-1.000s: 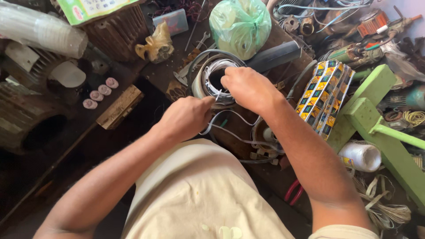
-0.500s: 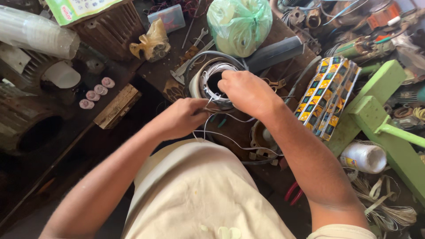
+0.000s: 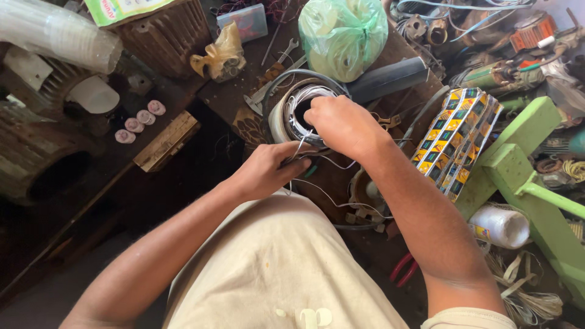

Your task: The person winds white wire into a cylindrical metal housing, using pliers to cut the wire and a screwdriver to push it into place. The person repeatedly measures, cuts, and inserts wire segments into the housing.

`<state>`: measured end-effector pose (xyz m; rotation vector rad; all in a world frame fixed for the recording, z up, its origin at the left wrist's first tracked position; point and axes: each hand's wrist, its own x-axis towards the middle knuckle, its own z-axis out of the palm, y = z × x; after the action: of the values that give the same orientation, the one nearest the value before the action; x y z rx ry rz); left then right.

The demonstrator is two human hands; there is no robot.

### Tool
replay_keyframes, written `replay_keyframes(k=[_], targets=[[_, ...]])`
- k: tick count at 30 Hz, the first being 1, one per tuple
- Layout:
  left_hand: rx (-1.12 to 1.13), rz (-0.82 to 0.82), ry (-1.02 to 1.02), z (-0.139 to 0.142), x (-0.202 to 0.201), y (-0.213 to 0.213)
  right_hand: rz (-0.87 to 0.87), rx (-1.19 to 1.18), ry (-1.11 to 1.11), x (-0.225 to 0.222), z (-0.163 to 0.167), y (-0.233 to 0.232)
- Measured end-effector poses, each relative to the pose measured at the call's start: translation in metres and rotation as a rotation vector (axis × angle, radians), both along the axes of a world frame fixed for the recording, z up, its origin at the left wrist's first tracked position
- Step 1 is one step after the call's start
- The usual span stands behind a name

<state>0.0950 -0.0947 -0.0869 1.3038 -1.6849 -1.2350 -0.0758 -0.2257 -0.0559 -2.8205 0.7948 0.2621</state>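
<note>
A round motor stator (image 3: 286,113) with pale wire windings lies on the dark cluttered workbench (image 3: 237,97). My right hand (image 3: 341,125) rests over its near rim, fingers pinched on the thin white wires (image 3: 301,143) coming out of the winding. My left hand (image 3: 268,170) sits just below the stator, closed around a bundle of those same wires, which trail down toward my lap. A dark cable loops around the stator's far side.
A green plastic bag (image 3: 344,36) and a black tube (image 3: 390,79) lie behind the stator. A patterned yellow box (image 3: 457,143) and a green metal frame (image 3: 518,164) stand at the right. Spanners (image 3: 274,91), red-handled pliers (image 3: 402,268), and a white roll (image 3: 503,225) lie around.
My left hand has slid a little left and down along the wires. My right hand stays on the stator rim. The view has shifted slightly.
</note>
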Motion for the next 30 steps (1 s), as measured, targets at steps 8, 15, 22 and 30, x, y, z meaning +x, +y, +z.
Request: replay_keyframes(k=[8,15,22,30], targets=[[-0.356,-0.024,-0.195,-0.012,-0.001,0.001,0.002,-0.012,0.012,0.004,-0.006,-0.004],[-0.263,0.07,-0.026,-0.012,-0.017,0.009,0.011,-0.023,0.091,0.014,-0.008,-0.004],[-0.148,0.025,-0.011,-0.017,-0.008,0.002,0.009,-0.008,0.174,0.035,-0.011,-0.011],[-0.246,0.133,-0.043,-0.014,-0.016,0.016,0.145,-0.008,0.31,0.043,0.002,-0.016]])
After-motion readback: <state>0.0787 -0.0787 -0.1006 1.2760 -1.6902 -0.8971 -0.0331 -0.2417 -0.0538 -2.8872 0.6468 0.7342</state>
